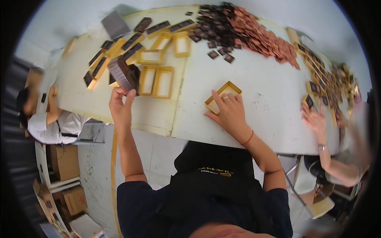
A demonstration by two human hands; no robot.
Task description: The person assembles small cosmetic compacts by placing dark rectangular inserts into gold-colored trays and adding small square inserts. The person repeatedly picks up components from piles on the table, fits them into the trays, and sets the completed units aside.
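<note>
The left hand [122, 105] pinches the near end of a tilted brown block [124, 75], probably firm and fairly weighty, best held across both ends. The right hand [229, 111] spreads over a gold tray [235, 87], likely light and stiff, gripped by its walls. Beyond, bare gold trays [171, 82] and dark-filled ones [101, 68] share the surface [254, 75].

The left forearm [131, 148] rises nearly upright, left of the frame's centre, its wrist straight; the left hand [122, 108] points upward, thumb and fingers set in a grip. The right forearm [260, 147] slants up and leftward; near mid-frame, the right hand [230, 115] lies back-up, index finger and thumb spread apart.
</note>
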